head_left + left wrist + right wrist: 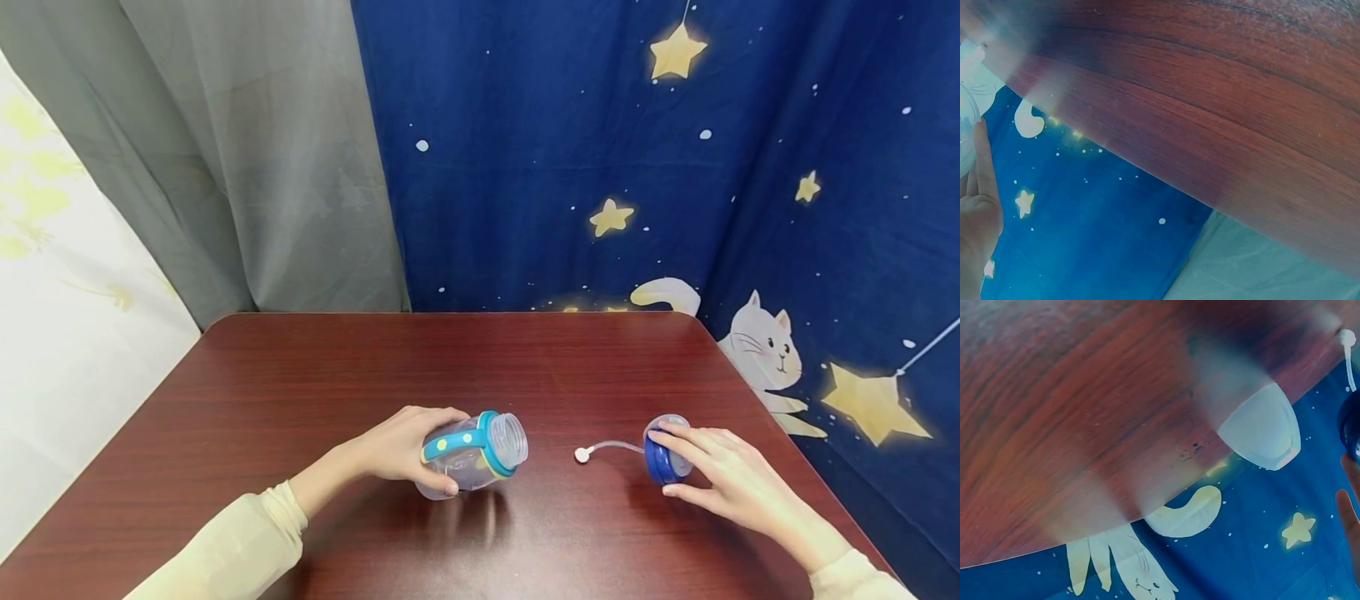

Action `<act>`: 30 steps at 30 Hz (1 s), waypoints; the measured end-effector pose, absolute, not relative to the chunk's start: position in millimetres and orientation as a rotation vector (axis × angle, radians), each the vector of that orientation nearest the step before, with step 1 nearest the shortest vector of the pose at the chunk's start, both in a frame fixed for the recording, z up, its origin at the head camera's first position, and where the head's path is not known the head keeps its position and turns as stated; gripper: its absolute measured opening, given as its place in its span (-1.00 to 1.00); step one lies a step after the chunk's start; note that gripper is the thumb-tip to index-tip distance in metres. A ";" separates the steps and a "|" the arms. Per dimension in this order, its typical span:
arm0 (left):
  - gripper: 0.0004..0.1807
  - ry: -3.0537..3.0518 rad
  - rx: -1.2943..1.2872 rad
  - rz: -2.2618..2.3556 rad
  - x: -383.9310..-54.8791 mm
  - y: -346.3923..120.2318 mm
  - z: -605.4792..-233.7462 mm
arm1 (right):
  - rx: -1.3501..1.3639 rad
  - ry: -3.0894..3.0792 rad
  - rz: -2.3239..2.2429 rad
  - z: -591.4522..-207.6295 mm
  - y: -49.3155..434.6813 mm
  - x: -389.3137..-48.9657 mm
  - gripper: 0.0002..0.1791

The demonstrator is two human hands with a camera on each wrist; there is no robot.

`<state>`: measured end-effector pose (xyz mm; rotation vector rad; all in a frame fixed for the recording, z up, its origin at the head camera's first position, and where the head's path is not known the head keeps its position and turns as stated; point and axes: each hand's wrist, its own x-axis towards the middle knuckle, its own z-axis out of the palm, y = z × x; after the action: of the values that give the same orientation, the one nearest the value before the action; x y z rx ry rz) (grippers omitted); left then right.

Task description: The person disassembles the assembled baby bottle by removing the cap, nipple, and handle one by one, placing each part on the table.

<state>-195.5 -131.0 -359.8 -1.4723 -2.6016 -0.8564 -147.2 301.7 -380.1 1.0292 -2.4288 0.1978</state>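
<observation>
In the head view my left hand (412,446) grips a clear baby bottle (468,462) by its side. The bottle has a teal collar and a teal handle (453,444) with yellow dots. It lies tilted, its uncapped threaded mouth (510,439) facing right. To the right, my right hand (723,475) holds a blue bottle lid (660,461) with a clear cover, fingers over the top and thumb below. From the lid a thin clear straw (618,444) points left, ending in a white weighted tip (582,455). Only slivers of bottle and lid show in the wrist views.
Both hands are over a dark red wooden table (375,358). Behind its far edge hang a grey curtain (300,167) and a blue curtain (525,167) with stars and a white cat. A pale patterned surface (60,292) stands on the left.
</observation>
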 end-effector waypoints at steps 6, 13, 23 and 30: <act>-0.23 -2.616 -1.466 -0.866 -195.2 -131.0 -358.7 | 1.077 -2.389 0.165 -385.2 302.5 -147.0 -0.27; -0.23 -2.628 -1.461 -0.871 -195.4 -132.0 -359.8 | 1.128 -2.412 0.110 -392.1 303.8 -149.2 -0.28; -0.24 -2.627 -1.459 -0.869 -195.0 -132.0 -359.3 | 1.205 -2.449 0.057 -397.5 302.6 -151.3 -0.31; -0.23 -2.621 -1.459 -0.867 -194.1 -132.3 -359.6 | 1.229 -2.469 0.040 -400.2 301.0 -150.7 -0.32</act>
<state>-194.1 -132.3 -359.6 -1.4587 -2.6207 -0.8675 -150.7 301.0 -400.2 1.2288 -2.4692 0.0401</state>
